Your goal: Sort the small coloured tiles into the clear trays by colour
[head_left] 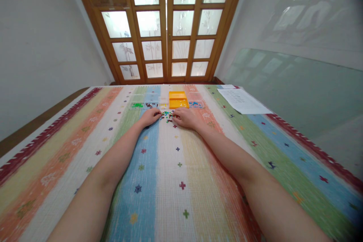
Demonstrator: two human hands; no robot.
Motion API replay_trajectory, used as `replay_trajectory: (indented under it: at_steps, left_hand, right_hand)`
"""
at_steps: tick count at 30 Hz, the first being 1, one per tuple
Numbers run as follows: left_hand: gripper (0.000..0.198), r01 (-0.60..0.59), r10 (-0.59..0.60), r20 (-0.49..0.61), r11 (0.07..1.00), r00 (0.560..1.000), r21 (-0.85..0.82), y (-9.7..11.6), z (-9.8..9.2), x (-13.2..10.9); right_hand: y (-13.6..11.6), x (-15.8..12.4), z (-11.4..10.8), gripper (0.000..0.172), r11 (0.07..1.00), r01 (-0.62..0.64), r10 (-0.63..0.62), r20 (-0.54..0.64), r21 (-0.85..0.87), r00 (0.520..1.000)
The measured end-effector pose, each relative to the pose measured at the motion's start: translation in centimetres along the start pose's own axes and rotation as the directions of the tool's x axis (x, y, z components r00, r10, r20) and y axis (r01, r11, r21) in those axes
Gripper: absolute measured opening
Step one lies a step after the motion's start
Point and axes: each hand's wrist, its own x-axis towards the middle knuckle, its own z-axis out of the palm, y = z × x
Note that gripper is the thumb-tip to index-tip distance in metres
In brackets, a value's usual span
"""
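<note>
A loose pile of small mixed beads (167,115), blue, green and dark, lies on the tablecloth between my hands. At its left edge is my left hand (151,116), its fingers curled together at the beads. Over the right edge rests my right hand (185,117), fingers bent down and closed; anything inside either hand is too small or hidden. Just beyond stand clear trays holding green beads (137,105), dark brown beads (151,105), yellow beads (162,104) and blue beads (195,104). Among them an orange case (178,103) lies with its lid up, a few pale bits inside.
A striped, patterned tablecloth (170,181) covers the table. Printed white paper sheets (242,100) lie at the far right. Past the table's far edge is a wooden door with glass panes (153,22); a glass panel (283,94) leans along the right wall.
</note>
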Motion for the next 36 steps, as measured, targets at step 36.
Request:
replay_trajectory:
  at_steps: [36]
  left_hand:
    - [0.018, -0.274, 0.261, 0.126, 0.956, 0.957, 0.107, 6.7, 0.6, -0.2]
  right_hand:
    - [0.8, -0.3, 0.9, 0.016, 0.982, -0.141, 0.147, -0.036, 0.128, 0.988]
